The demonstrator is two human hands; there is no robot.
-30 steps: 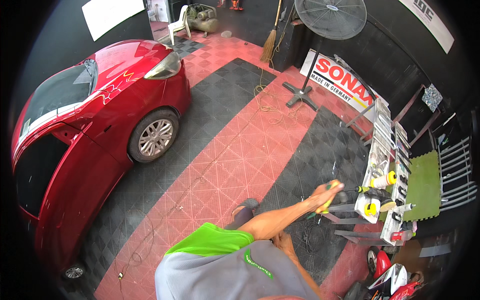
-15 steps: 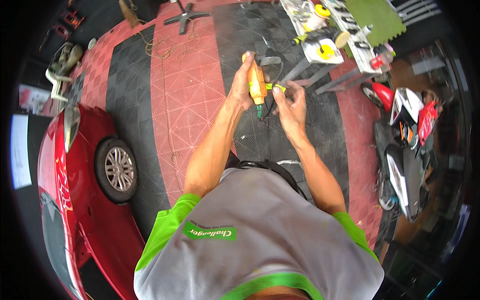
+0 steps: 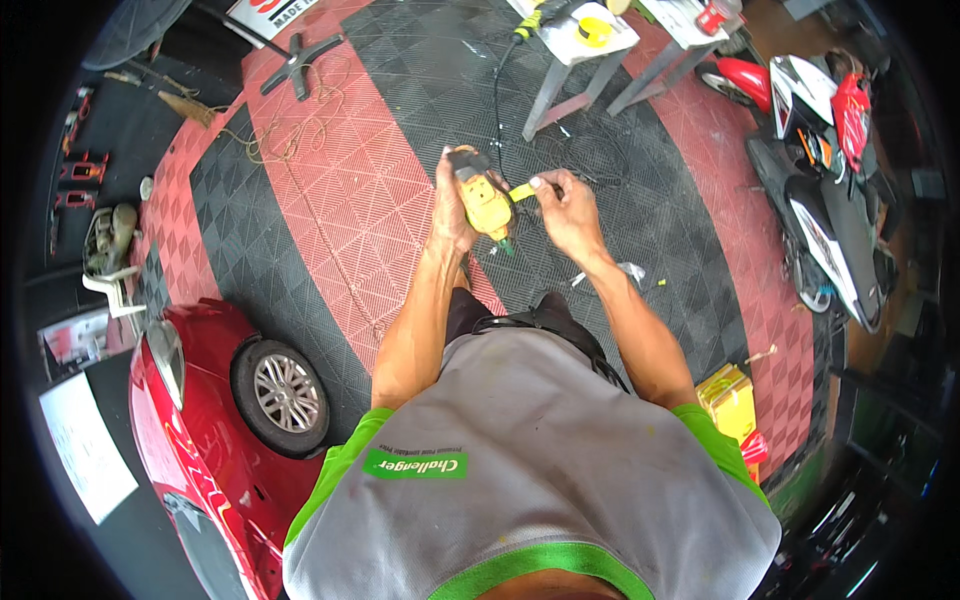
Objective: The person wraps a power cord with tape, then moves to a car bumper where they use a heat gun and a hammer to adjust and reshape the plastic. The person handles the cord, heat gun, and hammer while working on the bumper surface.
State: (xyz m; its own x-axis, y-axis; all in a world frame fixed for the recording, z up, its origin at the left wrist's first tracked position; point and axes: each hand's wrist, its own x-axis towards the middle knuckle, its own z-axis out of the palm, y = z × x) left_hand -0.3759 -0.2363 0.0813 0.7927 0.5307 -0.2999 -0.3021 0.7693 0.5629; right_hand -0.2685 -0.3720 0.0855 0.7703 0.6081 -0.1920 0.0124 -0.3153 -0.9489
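We wrap our left hand (image 3: 452,205) around the yellow power tool (image 3: 485,200), while our right hand (image 3: 570,208), just right of the tool, pinches its yellow tab (image 3: 522,191). Beyond the tool stands the counter (image 3: 590,45).

A red car (image 3: 200,440) stood at the lower left, its front wheel (image 3: 280,398) on the black and red tiled floor (image 3: 330,200). A white folding stand (image 3: 580,50) near the top edge carried a yellow polishing pad (image 3: 594,30), and a black cable (image 3: 497,90) hung from it to the floor. A red and white motor scooter (image 3: 825,190) was parked at the right. A fan base (image 3: 298,62) and a tangle of cord (image 3: 285,140) lay at the upper left. A yellow box (image 3: 730,400) sat at the lower right.
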